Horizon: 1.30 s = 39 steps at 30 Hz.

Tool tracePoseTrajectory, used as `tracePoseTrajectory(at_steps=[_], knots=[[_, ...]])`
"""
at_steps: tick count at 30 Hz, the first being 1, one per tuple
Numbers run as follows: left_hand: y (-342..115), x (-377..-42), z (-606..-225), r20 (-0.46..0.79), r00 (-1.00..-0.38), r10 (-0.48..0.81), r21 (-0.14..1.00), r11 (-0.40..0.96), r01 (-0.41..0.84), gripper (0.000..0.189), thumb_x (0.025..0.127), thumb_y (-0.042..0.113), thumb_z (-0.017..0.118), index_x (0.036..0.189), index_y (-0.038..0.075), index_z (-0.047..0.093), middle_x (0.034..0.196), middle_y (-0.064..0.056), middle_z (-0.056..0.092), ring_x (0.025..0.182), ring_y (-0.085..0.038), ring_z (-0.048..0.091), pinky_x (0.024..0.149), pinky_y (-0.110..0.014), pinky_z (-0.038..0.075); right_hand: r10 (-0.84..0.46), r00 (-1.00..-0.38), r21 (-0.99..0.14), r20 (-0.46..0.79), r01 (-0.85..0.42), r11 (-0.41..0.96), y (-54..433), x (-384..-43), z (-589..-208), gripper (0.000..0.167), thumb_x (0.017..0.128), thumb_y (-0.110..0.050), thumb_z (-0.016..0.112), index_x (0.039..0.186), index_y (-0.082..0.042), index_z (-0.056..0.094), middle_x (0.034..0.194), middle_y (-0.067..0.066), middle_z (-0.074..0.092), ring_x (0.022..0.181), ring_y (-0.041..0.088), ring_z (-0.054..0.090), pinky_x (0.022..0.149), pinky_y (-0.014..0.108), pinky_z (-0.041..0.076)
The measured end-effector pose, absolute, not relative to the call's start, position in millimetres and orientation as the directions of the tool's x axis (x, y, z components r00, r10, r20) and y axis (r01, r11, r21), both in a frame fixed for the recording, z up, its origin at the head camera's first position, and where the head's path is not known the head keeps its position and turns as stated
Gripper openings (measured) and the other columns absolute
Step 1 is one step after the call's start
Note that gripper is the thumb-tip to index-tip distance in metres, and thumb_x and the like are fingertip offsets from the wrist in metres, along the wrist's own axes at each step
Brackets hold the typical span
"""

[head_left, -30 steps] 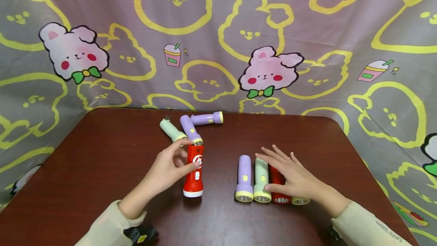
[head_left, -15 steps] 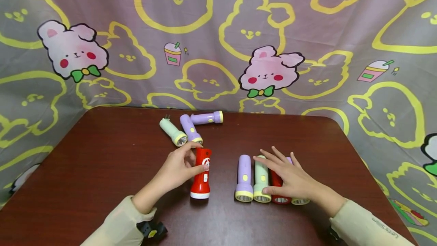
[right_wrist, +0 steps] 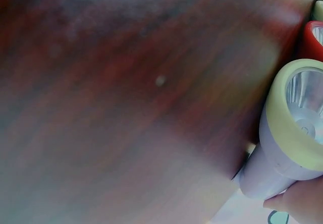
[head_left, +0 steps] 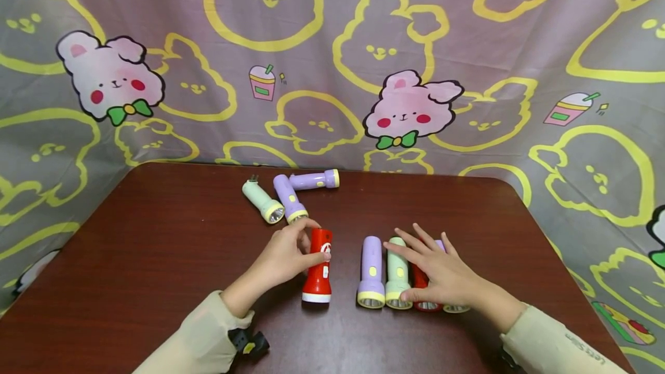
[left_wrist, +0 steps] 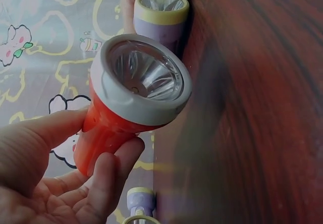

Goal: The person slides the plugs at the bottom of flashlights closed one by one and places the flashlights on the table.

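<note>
- Left of the near row, the red flashlight sits in the left hand, gripped between thumb and fingers.
- It has moved right over the last second, so less table now separates it from the row's purple flashlight; they remain apart.
- Fingers spread wide, the right hand covers the row's right part, partly hiding a darker red flashlight.
- Farther left lie a pale green flashlight and two purple flashlights.
</note>
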State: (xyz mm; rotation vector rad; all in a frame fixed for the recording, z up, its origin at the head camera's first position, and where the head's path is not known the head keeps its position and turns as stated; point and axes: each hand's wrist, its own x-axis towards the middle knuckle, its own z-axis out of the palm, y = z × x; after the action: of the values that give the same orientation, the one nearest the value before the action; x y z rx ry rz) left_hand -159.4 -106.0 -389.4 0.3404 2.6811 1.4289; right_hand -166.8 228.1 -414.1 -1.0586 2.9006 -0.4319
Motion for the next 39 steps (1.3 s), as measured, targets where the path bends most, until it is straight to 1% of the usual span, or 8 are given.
tracePoseTrajectory(at_steps=[9,16,23,28,39], knots=[[-95,-163,-393,0.006,-0.971,0.241,0.820,0.554,0.143,0.049,0.076,0.020,0.086,0.116,0.009,0.060,0.068,-0.001,0.057,0.052,-0.012,0.055,0.052,-0.028,0.051,-0.627,-0.775,-0.252,0.075,-0.623,0.740,228,-166,-414,0.091,0.074,-0.070,0.069,0.152,-0.035,0.038,0.162,0.006,0.033,0.147,0.048,0.023,0.103,0.082,0.016],[-84,-165,-393,-0.008,-0.971,0.238,0.802,0.582,0.137,0.047,0.077,0.022,0.085,0.114,0.010,0.060,0.069,-0.001,0.055,0.051,-0.012,0.053,0.052,-0.027,0.048,-0.620,-0.782,-0.235,0.070,-0.617,0.751,228,-166,-416,0.090,0.075,-0.072,0.068,0.152,-0.035,0.039,0.161,0.005,0.034,0.147,0.047,0.025,0.103,0.082,0.017],[-76,-171,-394,-0.043,-0.969,0.242,0.789,0.603,0.115,0.049,0.078,0.026,0.085,0.117,0.009,0.059,0.072,-0.003,0.054,0.051,-0.014,0.054,0.052,-0.027,0.048,-0.617,-0.785,-0.235,0.063,-0.612,0.755,227,-166,-416,0.091,0.074,-0.073,0.067,0.152,-0.035,0.039,0.161,0.005,0.034,0.147,0.046,0.024,0.103,0.081,0.017],[-71,-175,-395,-0.050,-0.968,0.245,0.763,0.635,0.121,0.051,0.077,0.030,0.086,0.116,0.008,0.060,0.070,-0.003,0.054,0.054,-0.013,0.052,0.052,-0.026,0.045,-0.612,-0.789,-0.237,0.050,-0.605,0.760,226,-167,-417,0.090,0.075,-0.074,0.066,0.152,-0.036,0.038,0.162,0.004,0.033,0.148,0.046,0.024,0.104,0.080,0.017],[-63,-181,-396,-0.099,-0.960,0.264,0.752,0.651,0.102,0.052,0.078,0.031,0.086,0.113,0.004,0.059,0.068,-0.004,0.056,0.050,-0.014,0.056,0.051,-0.026,0.050,-0.605,-0.795,-0.241,0.038,-0.595,0.767,226,-166,-416,0.090,0.075,-0.074,0.066,0.152,-0.038,0.037,0.162,0.003,0.033,0.148,0.045,0.022,0.105,0.080,0.017]])
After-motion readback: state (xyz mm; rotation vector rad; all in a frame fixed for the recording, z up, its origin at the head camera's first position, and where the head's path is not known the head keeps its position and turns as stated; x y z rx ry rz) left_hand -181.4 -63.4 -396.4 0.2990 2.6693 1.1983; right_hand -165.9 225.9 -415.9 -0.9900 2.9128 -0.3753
